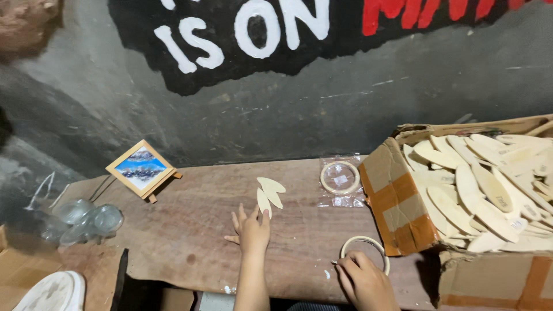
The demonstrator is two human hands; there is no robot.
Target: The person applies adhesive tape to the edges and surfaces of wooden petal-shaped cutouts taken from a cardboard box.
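My left hand (251, 228) lies flat on the brown board (196, 230), fingers spread, its fingertips touching the lower end of a few pale leaf-shaped wooden pieces (269, 193) laid in a fan. My right hand (362, 280) is at the near edge, fingers closed on a pale wooden ring (364, 242) that rests on the board. A second ring in a clear plastic bag (341, 177) lies farther back.
An open cardboard box (397, 201) full of pale leaf-shaped wooden pieces stands at the right. A small framed picture on an easel (141, 169) stands at the back left, clear plastic cups (86, 219) lie at the left edge, and a painted grey wall (322, 98) runs behind.
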